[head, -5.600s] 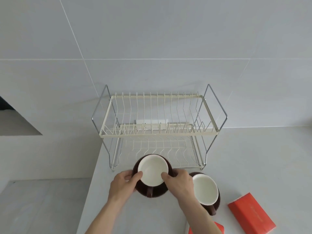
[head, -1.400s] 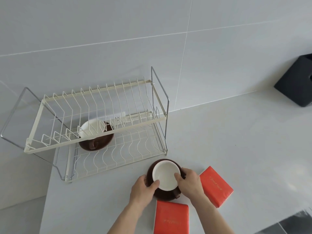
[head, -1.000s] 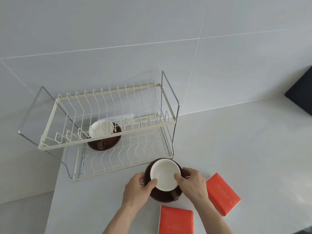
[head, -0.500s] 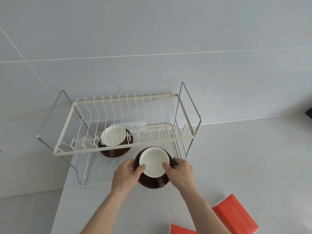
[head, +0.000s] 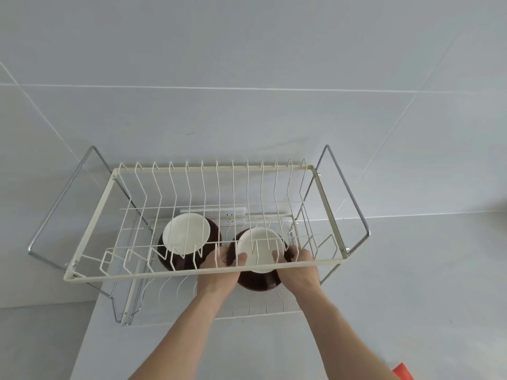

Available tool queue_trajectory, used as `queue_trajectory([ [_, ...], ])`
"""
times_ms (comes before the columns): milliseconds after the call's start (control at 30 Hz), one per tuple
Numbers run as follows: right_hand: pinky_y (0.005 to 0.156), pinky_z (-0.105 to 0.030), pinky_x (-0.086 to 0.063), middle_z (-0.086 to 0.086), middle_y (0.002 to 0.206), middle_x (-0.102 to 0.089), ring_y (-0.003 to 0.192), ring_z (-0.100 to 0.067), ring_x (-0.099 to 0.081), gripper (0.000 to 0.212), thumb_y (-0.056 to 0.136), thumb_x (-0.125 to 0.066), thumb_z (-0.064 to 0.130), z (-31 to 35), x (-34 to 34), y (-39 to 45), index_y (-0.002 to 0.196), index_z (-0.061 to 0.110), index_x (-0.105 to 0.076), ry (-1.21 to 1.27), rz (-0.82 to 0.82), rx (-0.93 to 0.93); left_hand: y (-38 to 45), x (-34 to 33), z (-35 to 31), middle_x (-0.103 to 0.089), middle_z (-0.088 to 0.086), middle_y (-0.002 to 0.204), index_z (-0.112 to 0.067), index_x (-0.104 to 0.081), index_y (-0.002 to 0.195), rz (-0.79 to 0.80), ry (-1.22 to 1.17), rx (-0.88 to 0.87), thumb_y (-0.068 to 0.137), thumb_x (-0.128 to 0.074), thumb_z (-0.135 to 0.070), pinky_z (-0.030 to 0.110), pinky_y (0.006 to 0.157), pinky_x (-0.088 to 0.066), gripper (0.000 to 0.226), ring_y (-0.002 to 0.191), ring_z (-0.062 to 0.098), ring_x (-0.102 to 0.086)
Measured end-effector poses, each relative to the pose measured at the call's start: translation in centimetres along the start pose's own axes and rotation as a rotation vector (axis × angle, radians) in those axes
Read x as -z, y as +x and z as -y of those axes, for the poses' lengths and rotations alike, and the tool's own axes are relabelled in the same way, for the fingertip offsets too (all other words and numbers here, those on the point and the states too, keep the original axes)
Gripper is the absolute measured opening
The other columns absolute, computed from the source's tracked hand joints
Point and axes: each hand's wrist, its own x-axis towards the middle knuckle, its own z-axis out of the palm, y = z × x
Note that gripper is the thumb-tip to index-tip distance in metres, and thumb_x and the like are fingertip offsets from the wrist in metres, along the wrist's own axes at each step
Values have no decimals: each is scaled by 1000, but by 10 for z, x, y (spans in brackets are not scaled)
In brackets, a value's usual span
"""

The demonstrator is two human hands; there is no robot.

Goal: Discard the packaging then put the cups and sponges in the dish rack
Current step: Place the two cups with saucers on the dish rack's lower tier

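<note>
Down in the near right corner I see a bit of an orange pack (head: 401,372) lying on the gray counter (head: 411,283). My 2 arms reach up from the bottom edge to the dish rack (head: 203,272). The left hand (head: 219,272) and the right hand (head: 297,268) hold the second cup (head: 259,259) between them, 1 hand on each side. The fingers are curled in snug on the cup, with both thumbs pressed on its white inside rim. This cup is brown outside and white inside. It is on the right side of the rack's lower shelf, under the top shelf wires, but I cannot tell if it rests on the wires. Just to its left, a first cup (head: 188,239) that looks the same sits on that lower shelf, close to the held cup, tipped so its white inside faces me. Behind the rack is a white outlet strip (head: 227,212) on the tiled wall (head: 247,64).
</note>
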Motion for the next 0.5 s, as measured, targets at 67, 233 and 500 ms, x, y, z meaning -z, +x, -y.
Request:
queue_trajectory([
  [67,74,-41,-53,-7,86,-66,87,-29,-62,31,87,-60,40,2,-1,12,91,9,-64,-43,-35,47,9,-6,-3,-67,-11,68,-28,-57,66,-31,-1,2,80,-73,-40,37,74,-52,25,78,22,-67],
  [233,64,-26,-44,5,70,-57,75,-24,-61,29,95,-55,40,5,-4,25,98,14,-68,-72,-109,200,27,-16,-10,-70,18,82,-9,-59,77,-46,-26,-74,85,-73,-34,54,85,-54,30,90,40,-67],
  [500,79,-47,-55,-16,98,-72,91,-35,-66,53,88,-49,48,15,-3,29,116,7,-67,60,-60,357,35,-14,-23,-62,35,92,-4,-53,79,-35,-17,-160,90,-69,-31,52,79,-48,33,91,52,-58],
])
